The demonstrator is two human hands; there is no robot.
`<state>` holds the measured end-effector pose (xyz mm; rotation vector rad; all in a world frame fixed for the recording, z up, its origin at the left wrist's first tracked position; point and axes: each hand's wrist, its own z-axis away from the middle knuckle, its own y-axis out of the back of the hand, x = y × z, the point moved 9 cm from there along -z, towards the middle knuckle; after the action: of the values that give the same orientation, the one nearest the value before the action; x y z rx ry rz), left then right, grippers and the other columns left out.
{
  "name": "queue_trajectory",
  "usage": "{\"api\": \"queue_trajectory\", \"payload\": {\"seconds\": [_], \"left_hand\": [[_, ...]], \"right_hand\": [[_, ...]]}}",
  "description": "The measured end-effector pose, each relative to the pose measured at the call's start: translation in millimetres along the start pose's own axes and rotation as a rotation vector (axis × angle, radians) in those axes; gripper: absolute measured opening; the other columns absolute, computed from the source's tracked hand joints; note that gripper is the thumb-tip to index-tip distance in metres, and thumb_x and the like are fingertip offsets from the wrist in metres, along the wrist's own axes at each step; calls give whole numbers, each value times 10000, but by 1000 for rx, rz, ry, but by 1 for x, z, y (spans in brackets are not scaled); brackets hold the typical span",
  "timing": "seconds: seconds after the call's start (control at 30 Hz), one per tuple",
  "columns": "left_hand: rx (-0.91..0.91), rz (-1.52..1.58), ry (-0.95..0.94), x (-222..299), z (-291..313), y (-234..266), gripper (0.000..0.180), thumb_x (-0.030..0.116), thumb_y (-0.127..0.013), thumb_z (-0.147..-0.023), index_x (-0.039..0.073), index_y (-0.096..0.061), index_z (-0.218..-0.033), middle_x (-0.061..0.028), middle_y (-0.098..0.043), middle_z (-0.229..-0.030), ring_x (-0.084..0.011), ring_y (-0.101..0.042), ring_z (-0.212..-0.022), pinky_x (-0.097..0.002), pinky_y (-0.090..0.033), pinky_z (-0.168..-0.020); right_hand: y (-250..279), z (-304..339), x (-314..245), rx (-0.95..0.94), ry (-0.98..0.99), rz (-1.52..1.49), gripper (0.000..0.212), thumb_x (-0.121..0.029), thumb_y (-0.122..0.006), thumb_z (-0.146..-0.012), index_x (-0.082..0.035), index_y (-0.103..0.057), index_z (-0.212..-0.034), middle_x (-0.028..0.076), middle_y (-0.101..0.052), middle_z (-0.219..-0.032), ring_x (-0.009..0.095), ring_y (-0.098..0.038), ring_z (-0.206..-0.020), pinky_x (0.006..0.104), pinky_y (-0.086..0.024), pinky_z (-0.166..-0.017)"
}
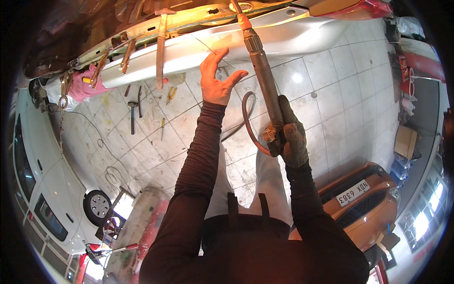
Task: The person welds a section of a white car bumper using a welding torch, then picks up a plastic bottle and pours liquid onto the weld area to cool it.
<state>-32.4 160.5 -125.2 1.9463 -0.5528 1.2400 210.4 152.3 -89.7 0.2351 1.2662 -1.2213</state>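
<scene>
In my gloved right hand [294, 142] is a long dark air hammer [267, 80], gripped at its rear end where a hose [246, 111] is clamped on. It slants up and away, its ribbed collar and bit reaching over the pale car bumper [288, 40]. Bare and open, my left hand [217, 80] is raised beside the bumper, thumb and fingers apart. A thin wire-like line [203, 43] passes by its fingertips; I cannot tell if they touch. Left of that hand, a hammer [161, 49] hangs by its head over the car body edge.
Locking pliers [127, 56] and a pink cloth [81, 87] sit along the body edge. On the tiled floor lie a hammer [133, 116], yellow-handled pliers [171, 94] and a screwdriver [162, 128]. A white car [52, 189] stands left, an orange car [359, 213] behind right.
</scene>
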Motion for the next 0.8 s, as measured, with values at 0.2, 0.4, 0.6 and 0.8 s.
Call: {"api": "queue_trajectory", "payload": {"seconds": [0.2, 0.4, 0.6, 0.8], "left_hand": [[62, 46, -32, -14, -7, -41, 1017, 377, -987, -656, 69, -520, -1506, -140, -567, -1461, -306, -508, -1374, -431, -404, -1181], [69, 50, 30, -29, -9, -55, 1060, 390, -992, -645, 73, -490, -1524, -132, -557, -1459, -292, -504, -1381, -434, -406, -1189], [51, 97, 86, -35, -12, -63, 1059, 429, -983, -654, 91, -484, -1525, -137, -553, -1474, -330, -422, -1457, -473, -375, -1211], [9, -29, 133, -46, -5, -70, 1033, 405, -989, -653, 100, -497, -1507, -112, -529, -1538, -395, -280, -1545, -529, -330, -1231]], "right_hand": [[34, -27, 13, -39, -44, -79, 910, -511, -724, -953, -15, -358, -1621, 54, -657, -955, 58, -536, -633, 226, -417, -529], [54, -45, 27, -25, -66, -91, 910, -492, -731, -953, -18, -345, -1627, 24, -652, -889, 54, -484, -562, 223, -375, -486], [74, -54, 33, -34, -157, 105, 1040, -674, -673, -927, -18, -299, -1643, 17, -627, -862, 62, -580, -683, 232, -486, -569], [75, -57, 29, 38, -119, 62, 826, -424, -713, -982, -60, -357, -1632, 40, -632, -815, 69, -518, -527, 224, -416, -474]]}}
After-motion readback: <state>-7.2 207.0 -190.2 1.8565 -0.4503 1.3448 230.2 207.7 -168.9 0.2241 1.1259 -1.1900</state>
